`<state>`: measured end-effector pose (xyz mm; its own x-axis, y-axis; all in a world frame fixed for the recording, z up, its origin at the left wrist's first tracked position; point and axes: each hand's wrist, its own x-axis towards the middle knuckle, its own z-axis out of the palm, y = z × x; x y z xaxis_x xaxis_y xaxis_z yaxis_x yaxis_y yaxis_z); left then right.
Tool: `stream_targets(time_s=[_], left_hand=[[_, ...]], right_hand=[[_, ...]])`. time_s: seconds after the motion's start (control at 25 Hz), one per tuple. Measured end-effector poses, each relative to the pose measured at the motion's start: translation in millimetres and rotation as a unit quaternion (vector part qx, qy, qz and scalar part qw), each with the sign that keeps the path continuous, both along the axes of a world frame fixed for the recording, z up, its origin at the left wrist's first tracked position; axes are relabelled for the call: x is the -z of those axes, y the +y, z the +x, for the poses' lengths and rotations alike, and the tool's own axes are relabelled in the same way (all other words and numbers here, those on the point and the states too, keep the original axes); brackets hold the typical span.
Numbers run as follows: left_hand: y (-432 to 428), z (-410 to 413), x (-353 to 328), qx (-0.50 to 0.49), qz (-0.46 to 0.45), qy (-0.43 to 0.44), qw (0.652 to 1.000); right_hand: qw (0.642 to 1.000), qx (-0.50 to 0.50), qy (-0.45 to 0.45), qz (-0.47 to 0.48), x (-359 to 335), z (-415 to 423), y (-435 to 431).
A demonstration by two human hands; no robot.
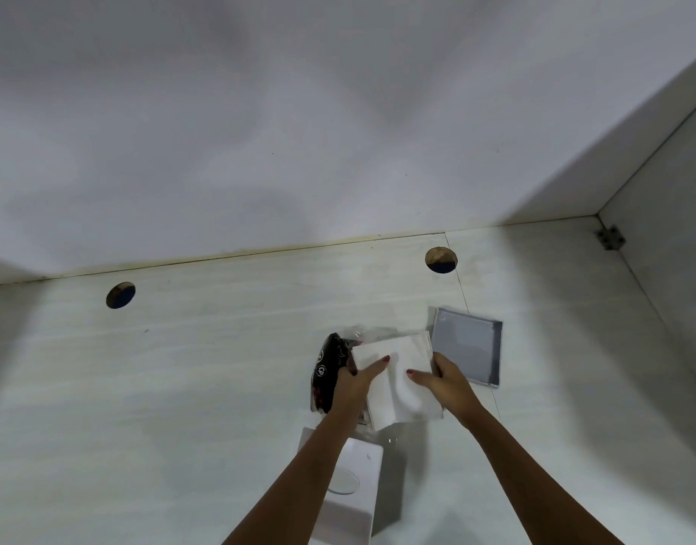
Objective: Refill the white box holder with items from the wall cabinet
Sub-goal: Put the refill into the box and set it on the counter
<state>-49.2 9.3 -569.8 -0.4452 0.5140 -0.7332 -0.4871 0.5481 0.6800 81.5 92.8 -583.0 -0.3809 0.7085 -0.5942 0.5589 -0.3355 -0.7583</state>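
A stack of white tissues lies on the pale counter, partly out of a dark printed plastic wrapper. My left hand grips the stack's left edge beside the wrapper, fingers spread on top. My right hand holds the stack's right edge. The white box holder with an oval opening stands just in front of the tissues, partly hidden by my left forearm. A grey square lid or base plate lies flat to the right of the stack.
The counter meets a white wall at the back. Two round holes are cut in the counter near the wall. A side panel with a metal bracket closes the right.
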Motion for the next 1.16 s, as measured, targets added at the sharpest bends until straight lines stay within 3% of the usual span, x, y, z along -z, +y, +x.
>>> stream_targets(time_s=[0.2, 0.36, 0.56, 0.72, 0.92, 1.04, 1.16], left_hand=[[-21.7, -0.2, -8.8, 0.054, 0.127, -0.011, 0.99], [-38.5, -9.1, -31.6, 0.097, 0.149, 0.03, 0.984], [-66.3, -19.6, -59.3, 0.159, 0.228, 0.079, 0.957], [-88.5, -22.9, -71.8, 0.185, 0.256, 0.051, 0.948], [-113.8, -28.9, -74.2, 0.174, 0.229, 0.005, 0.958], [-129.0, -33.7, -66.7, 0.09, 0.124, -0.006, 0.988], [-144.3, -36.7, -54.4, 0.099, 0.008, 0.037, 0.994]], right_hand=[[0.993, -0.032, 0.106, 0.04, -21.6, 7.2, -13.4], [0.978, -0.022, 0.206, 0.0, -39.7, 16.9, -31.0], [0.964, -0.036, 0.254, 0.064, -64.3, 10.5, -64.0], [0.955, -0.032, 0.282, 0.089, -74.5, 4.3, -91.4], [0.971, 0.048, 0.228, 0.049, -76.4, -7.2, -115.7], [0.993, 0.053, 0.109, 0.005, -71.4, -15.3, -132.7], [0.993, 0.087, 0.058, -0.06, -53.3, -17.2, -152.8]])
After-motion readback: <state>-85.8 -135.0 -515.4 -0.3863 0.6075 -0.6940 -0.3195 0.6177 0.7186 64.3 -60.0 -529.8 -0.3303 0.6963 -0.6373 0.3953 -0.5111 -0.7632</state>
